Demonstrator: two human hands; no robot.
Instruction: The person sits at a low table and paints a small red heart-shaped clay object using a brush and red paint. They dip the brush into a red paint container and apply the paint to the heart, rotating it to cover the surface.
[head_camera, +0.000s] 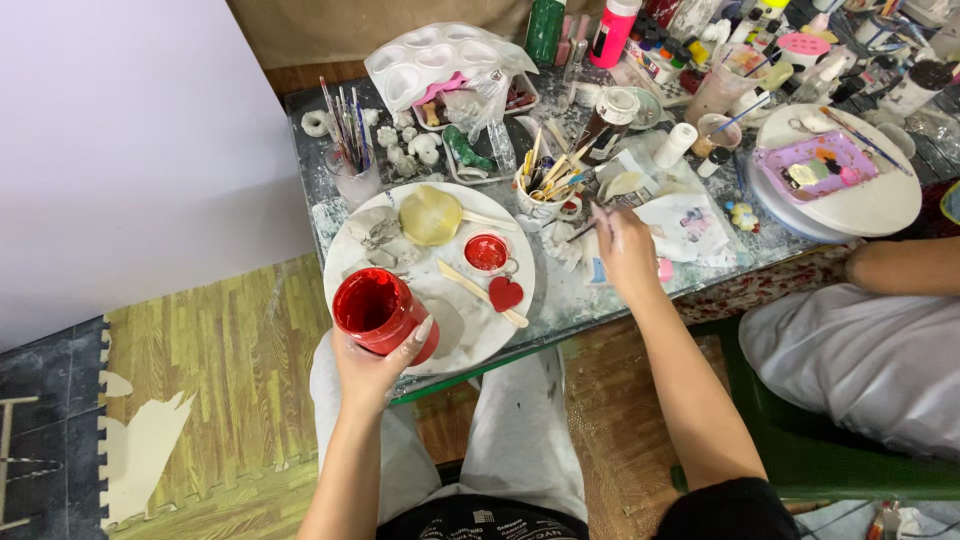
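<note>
My left hand (372, 366) grips an open jar of red paint (377, 310) at the near edge of a round white board (455, 315). On that board lie a small lid filled with red paint (487, 252), a red heart-shaped piece (506, 294), a flat wooden stick (478, 291), a yellowish translucent bowl (430, 216) and grey plaster pieces (378, 238). My right hand (627, 252) holds a thin paintbrush (598, 217) over the table, next to a cup full of brushes and sticks (545, 190).
A cup of brushes (350, 170), white plastic palettes (440, 58), paint bottles (612, 30) and small white figures crowd the far side. Another person sits at the right, their leg (860, 350) by a round board with a purple tray (815, 168). Foam floor mats lie left.
</note>
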